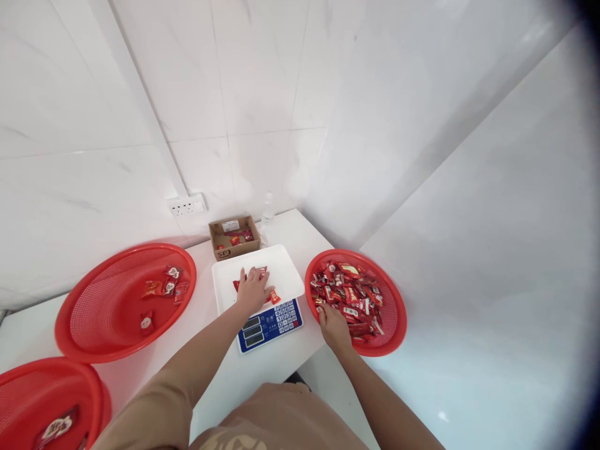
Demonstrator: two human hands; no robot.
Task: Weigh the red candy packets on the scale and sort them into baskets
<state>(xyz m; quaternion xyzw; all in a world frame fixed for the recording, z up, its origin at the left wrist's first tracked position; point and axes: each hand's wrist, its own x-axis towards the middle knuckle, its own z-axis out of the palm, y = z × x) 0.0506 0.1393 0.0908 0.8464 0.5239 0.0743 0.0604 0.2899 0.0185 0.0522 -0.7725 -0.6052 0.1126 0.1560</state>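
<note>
My left hand (253, 292) lies over the white weighing pan (285, 267) of a digital scale (269, 328), its fingers spread across red-wrapped sweets (263, 272). Another small red and yellow packet (274, 297) shows beside the thumb. At the left side of a round red basket (398, 325) heaped with red-wrapped snacks (349, 294), my right hand (335, 328) has its fingers curled at the inner edge. What those fingers hold, if anything, is hidden.
A cardboard box (237, 250) with a few packets stands behind the scale, beside a clear plastic bottle (268, 209). Two more red baskets, one farther back (89, 300) and one nearer (96, 381), hold a few packets at left. A wall socket (186, 205) is above the white table (210, 375).
</note>
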